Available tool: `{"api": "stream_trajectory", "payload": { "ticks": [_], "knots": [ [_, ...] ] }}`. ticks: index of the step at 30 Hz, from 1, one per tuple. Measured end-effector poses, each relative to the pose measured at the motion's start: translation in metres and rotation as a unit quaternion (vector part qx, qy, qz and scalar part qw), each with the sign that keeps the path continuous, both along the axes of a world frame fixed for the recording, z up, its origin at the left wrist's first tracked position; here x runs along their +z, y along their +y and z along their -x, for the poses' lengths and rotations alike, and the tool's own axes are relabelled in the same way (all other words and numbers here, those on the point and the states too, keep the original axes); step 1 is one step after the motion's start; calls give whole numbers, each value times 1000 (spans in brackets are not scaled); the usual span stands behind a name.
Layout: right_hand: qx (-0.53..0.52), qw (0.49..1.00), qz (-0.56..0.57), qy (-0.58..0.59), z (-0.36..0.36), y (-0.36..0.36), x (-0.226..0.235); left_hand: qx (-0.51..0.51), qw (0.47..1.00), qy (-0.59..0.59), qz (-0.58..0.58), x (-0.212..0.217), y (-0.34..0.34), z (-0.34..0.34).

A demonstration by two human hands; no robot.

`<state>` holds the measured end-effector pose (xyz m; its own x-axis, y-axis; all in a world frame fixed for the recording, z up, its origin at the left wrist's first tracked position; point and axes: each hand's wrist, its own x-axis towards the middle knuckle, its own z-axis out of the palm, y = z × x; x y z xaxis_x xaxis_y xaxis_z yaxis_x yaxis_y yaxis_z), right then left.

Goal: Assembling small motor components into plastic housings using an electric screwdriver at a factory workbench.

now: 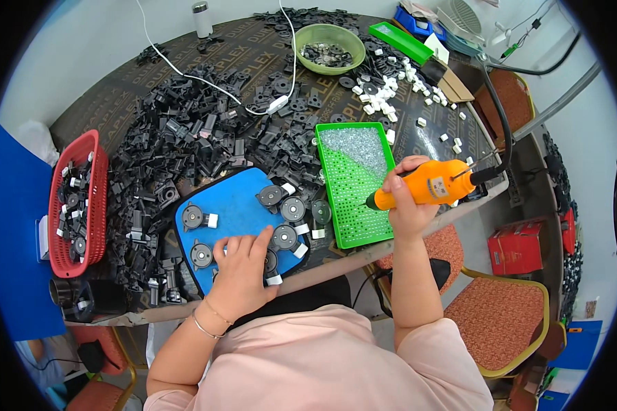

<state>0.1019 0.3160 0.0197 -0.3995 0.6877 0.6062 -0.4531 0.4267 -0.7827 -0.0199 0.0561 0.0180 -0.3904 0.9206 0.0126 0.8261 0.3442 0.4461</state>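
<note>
Over perforated green plastic tray (pixel 346 205): rounded orange screwdriver (pixel 428 185)

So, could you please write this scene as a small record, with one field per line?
Left hand: above the blue mat, among round dark parts with white pieces; grip unclear
Right hand: holds an orange corded tool, its black tip over the green tray
Tray contents: small silvery pieces, mostly toward the far end
Left side of table: red basket with dark and white parts
Beyond the mat: heap of black parts
Far side: green bowl with small pieces inside; small white parts scattered to its right
</note>
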Motion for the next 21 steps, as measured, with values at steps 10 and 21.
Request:
{"api": "stream_trajectory", "payload": {
  "ticks": [10, 21],
  "knots": [
    [11, 1000, 22, 2, 3, -4, 3, 24, 999, 20, 21, 3, -3, -1],
    [105, 991, 66, 55, 2, -20, 41, 19, 1000, -8, 14, -6, -9, 10]
  ]
}}
